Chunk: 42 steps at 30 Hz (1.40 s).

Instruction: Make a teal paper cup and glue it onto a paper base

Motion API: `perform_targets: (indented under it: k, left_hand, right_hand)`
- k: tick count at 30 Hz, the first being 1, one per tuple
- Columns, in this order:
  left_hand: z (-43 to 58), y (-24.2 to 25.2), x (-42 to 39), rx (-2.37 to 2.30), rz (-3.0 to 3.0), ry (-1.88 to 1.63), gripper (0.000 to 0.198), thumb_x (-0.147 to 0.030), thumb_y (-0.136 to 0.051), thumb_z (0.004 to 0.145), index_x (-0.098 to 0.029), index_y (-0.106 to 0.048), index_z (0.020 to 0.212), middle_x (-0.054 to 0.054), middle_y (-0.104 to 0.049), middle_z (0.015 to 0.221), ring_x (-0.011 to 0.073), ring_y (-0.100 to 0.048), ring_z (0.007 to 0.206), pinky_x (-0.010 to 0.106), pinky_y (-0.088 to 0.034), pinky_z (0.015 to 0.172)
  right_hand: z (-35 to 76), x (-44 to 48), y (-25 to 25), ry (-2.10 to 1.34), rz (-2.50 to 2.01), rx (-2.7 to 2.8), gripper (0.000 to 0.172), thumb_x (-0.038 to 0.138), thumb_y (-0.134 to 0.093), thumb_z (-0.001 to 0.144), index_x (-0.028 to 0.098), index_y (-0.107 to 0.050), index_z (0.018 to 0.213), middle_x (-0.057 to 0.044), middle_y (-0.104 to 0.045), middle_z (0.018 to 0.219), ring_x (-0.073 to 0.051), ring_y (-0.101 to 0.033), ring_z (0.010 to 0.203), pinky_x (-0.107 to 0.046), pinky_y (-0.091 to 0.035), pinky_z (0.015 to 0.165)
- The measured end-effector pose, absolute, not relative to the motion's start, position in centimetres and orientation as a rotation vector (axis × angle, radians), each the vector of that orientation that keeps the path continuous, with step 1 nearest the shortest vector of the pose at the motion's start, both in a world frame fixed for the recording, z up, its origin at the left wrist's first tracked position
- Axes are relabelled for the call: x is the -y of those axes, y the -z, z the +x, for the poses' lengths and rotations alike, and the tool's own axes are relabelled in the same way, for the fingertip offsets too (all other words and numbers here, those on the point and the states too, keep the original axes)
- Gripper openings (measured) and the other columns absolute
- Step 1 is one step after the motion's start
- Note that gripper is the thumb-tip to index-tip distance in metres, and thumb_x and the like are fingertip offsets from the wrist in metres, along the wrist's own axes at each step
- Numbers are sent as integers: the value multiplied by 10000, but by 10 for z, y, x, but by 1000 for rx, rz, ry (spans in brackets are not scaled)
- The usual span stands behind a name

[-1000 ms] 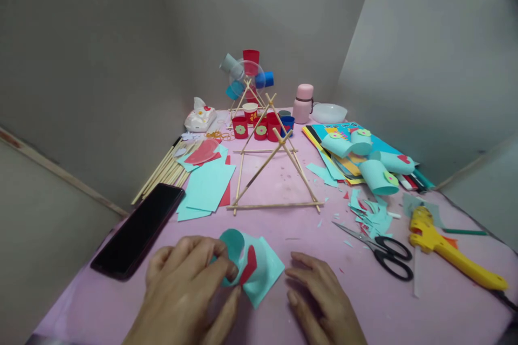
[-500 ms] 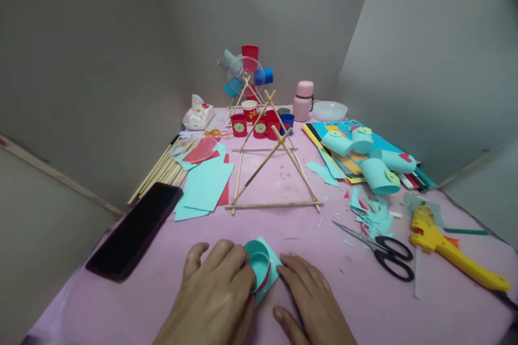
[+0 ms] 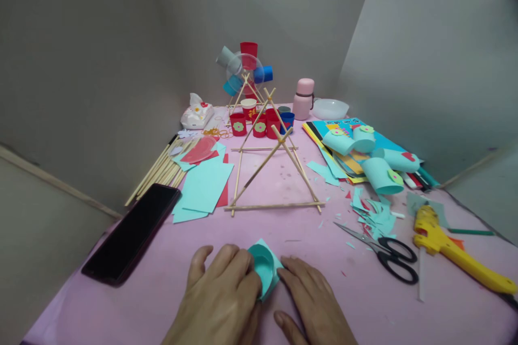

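Near the table's front edge, my left hand [image 3: 220, 291] is closed on a small turquoise paper cup [image 3: 264, 268], its fingers at the cup's left side and partly hidden. The cup stands over a piece of turquoise paper [image 3: 278, 265], whose corners show behind and to the right. My right hand [image 3: 309, 294] lies low on the table with fingers stretched out, its fingertips at the paper's right corner. Beyond both hands stands a frame of wooden sticks [image 3: 275, 206] tied at the tops.
On the right lie scissors [image 3: 396, 259], a yellow glue gun [image 3: 457, 253], paper scraps [image 3: 374, 214] and turquoise paper cups [image 3: 382, 175]. A phone [image 3: 135, 232] and turquoise sheets [image 3: 206, 186] lie left. Behind are red cups [image 3: 238, 125], a model wheel [image 3: 245, 73] and a pink flask [image 3: 303, 99].
The cup has turned and shifted slightly right with my left hand; the red bit at its lower right side no longer shows. My right hand stays almost where it was.
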<state>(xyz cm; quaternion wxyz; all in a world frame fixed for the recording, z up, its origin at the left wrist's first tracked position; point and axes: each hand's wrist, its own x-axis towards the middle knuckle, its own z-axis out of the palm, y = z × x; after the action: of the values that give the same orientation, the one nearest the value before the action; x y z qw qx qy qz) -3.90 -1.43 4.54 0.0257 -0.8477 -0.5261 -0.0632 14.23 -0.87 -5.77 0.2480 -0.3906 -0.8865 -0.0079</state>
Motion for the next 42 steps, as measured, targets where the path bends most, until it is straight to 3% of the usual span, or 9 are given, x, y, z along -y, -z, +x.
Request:
perform_targets:
  k: [4,8,10,12,16,24,32,42]
  left_hand:
    - [-43,-43,18,1639,-2600,343,242,-231,-648,692,-270,-580,921,15,-667,1014,255,-538,959,481,-219,908]
    - [-58,-40,21,1735,-2591,564,675,-369,-801,611,-322,-462,1192,50,-586,1237,305,-488,1116,462,-229,951]
    - [-68,-29,23,1850,-2613,633,874,-349,-805,621,-351,-314,1344,58,-521,1327,305,-449,1182,437,-257,967]
    - [-77,-13,26,1982,-2647,683,953,-256,-781,641,-369,-216,1400,48,-472,1377,291,-401,1241,411,-274,993]
    - [-83,13,29,2188,-2726,657,949,-84,-671,652,-355,-198,1429,40,-420,1425,279,-327,1302,438,-262,1049]
    - [-75,12,24,2398,-2766,588,795,-129,-631,686,-232,-331,1416,80,-455,1418,302,-326,1309,491,-270,1074]
    - [-78,21,23,2274,-2818,615,644,-195,-589,791,-245,-370,1395,50,-511,1392,288,-384,1282,495,-310,1052]
    - [-78,26,26,2188,-2785,727,671,-171,-609,786,-270,-355,1399,50,-511,1396,282,-403,1285,482,-327,1042]
  right_hand:
    - [145,8,64,-17,-1067,2466,438,331,-549,858,68,-559,1207,-178,-650,1227,-309,-643,1079,-433,-590,804]
    - [149,9,69,-45,-1056,2455,464,327,-565,850,82,-516,1241,-175,-641,1243,-309,-633,1098,-432,-587,818]
    - [151,9,66,-67,-1044,2429,488,333,-575,837,73,-490,1241,-189,-659,1209,-312,-646,1075,-427,-593,808]
    - [154,9,59,-109,-1054,2399,553,343,-589,825,75,-426,1280,-199,-660,1204,-310,-645,1078,-412,-593,817]
    - [157,2,39,-245,-1059,2388,687,324,-628,794,100,-294,1352,-234,-614,1254,-338,-612,1122,-457,-585,831]
    - [138,-18,25,-971,-1041,2309,793,292,-686,752,72,-271,1391,-248,-431,1408,-334,-402,1311,-541,-368,1059]
    - [129,-16,31,-1032,-971,2277,779,230,-686,742,115,-258,1383,-201,-443,1376,-322,-416,1249,-532,-353,1039]
    - [128,-15,31,-989,-967,2335,697,238,-642,771,137,-300,1369,-192,-469,1350,-321,-442,1225,-526,-365,1016]
